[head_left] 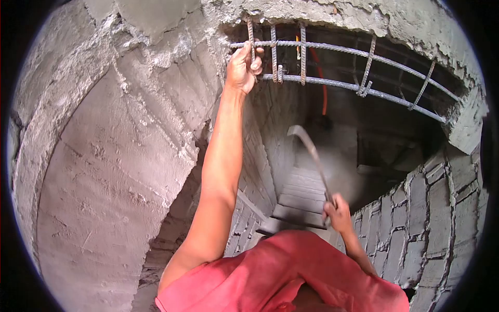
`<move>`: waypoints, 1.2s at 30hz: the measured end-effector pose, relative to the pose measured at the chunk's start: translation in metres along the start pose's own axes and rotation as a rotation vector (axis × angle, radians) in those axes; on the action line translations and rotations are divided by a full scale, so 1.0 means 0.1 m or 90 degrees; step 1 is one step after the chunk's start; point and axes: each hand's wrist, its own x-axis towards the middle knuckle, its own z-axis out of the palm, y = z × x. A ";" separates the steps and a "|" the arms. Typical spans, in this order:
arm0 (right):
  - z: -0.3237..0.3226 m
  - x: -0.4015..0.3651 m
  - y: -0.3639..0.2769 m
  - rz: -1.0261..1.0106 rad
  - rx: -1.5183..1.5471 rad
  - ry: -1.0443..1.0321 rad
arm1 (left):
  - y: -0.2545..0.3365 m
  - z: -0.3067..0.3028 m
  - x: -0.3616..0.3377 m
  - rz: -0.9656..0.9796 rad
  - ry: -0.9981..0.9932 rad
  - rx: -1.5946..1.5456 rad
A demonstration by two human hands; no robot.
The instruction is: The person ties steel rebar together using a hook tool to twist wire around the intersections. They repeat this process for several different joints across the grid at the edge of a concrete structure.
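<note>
My left hand [243, 65] is raised overhead and closed around a vertical bar of the exposed rebar cage [332, 49] that spans a broken gap in the concrete beam. Lower down on the right, my right hand [337, 212] grips the bottom end of a curved metal pry bar [311, 151]. The bar's hooked tip points up toward the rebar and stays well short of it. My red shirt [280, 275] fills the bottom of the view.
A rough plastered concrete wall [104, 182] rises on the left and a grey block wall [431, 223] on the right. Concrete stairs [301, 192] drop away between them. An orange conduit [323, 83] hangs behind the rebar.
</note>
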 end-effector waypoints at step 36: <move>-1.06 1.93 -2.13 -0.031 -0.154 -0.207 | 0.05 0.04 -0.04 -0.041 -0.013 0.024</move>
